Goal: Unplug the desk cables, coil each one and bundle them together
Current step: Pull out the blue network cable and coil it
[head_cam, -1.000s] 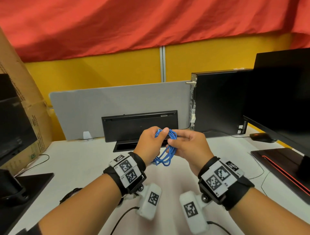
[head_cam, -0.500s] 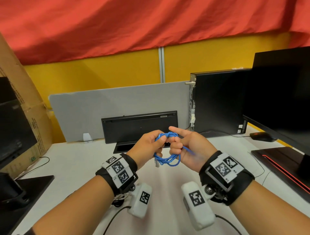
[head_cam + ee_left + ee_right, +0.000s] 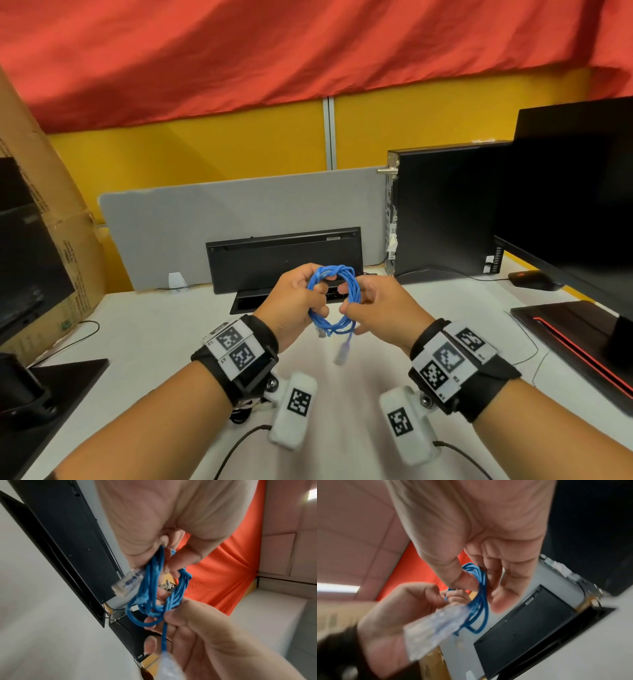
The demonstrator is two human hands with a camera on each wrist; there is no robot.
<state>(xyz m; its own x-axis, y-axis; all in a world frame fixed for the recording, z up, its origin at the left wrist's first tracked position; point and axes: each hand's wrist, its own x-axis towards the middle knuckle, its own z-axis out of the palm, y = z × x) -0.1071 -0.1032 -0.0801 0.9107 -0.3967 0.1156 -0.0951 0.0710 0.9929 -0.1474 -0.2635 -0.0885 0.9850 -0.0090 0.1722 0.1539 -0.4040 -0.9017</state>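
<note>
Above the white desk, both hands grip 1 coiled blue Ethernet cable: left hand at 9 o'clock, right hand at 3.

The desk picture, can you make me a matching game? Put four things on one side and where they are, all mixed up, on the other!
Things:
1. blue cable
2. keyboard
3. cardboard box
4. computer tower

Places:
A. far left of the desk
B. standing on edge against the grey divider
C. held up in a coil between both hands
D. upright, right of the grey divider

Pairs: 1-C, 2-B, 3-A, 4-D
</note>
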